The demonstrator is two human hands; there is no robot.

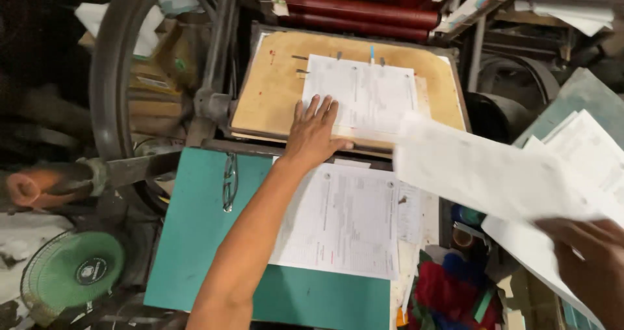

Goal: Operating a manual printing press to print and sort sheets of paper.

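- My left hand (pixel 313 134) lies flat, fingers spread, on the lower left corner of the printed sheet (pixel 364 99) on the tan press bed (pixel 273 83), upper centre of the frame.
- That sheet's long axis runs away from me, up the frame, and my left hand is the one nearer to it.
- My right hand (pixel 595 265), lower right, grips a blurred loose sheet (pixel 474 171) mid-air, right of the bed.
- A stack of printed forms (pixel 344 223) rests on the green board (pixel 201 232) below.

A white printed sheet (pixel 364 96) lies flat on the tan board (pixel 273 89), slightly askew. Another white sheet (pixel 481 174) — blurred — hangs tilted in the air at the right, well apart from the first.
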